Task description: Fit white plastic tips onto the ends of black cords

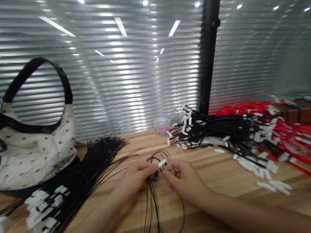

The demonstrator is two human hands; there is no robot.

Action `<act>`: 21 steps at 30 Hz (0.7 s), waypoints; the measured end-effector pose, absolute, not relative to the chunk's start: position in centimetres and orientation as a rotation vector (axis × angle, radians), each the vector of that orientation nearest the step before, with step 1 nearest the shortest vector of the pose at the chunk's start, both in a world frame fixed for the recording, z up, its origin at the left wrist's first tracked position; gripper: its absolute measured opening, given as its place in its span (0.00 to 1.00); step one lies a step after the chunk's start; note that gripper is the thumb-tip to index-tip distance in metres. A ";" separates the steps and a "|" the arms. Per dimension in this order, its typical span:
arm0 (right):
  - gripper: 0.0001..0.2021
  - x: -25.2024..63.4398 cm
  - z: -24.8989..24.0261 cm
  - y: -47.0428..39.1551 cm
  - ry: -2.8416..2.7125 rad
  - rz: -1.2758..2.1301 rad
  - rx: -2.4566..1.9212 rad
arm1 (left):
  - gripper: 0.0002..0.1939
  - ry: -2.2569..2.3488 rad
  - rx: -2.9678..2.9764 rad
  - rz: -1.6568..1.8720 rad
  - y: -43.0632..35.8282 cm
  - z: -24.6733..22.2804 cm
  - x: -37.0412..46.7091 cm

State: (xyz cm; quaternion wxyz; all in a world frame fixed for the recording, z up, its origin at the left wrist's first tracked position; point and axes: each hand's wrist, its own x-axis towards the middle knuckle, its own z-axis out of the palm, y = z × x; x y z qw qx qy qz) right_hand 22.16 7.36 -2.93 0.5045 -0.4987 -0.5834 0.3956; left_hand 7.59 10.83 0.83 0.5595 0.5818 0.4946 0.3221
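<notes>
Near the middle of the wooden table, my left hand point(139, 175) pinches a small bunch of thin black cables point(152, 194) close to a white connector point(162, 164). My right hand point(180, 175) has its thumb and fingertips closed at the other side of the same connector. The connector sits between the two hands, with short black pieces beside it. Loops of the thin cables arch above my fingers and hang down toward the table's front edge. Details at the fingertips are slightly blurred.
A spotted handbag point(37, 155) stands at the left, beside black cables point(93, 163) with white connectors point(43, 210). At the right lie more black cables point(217, 126), red cables point(294, 142) and loose white pieces point(274, 185). A small clear tub point(161, 127) stands at the back.
</notes>
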 end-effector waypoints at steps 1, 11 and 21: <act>0.07 22.2 -3.0 7.4 -1.405 0.967 -1.196 | 0.14 1.170 1.368 0.762 10.9 0.8 7.6; 0.07 22.1 -2.6 7.0 -1.413 0.976 -1.204 | 0.14 1.178 1.413 0.757 10.9 0.4 7.4; 0.10 21.7 -3.3 7.6 -1.347 0.841 -1.186 | 0.16 1.150 1.447 0.807 10.4 0.7 7.6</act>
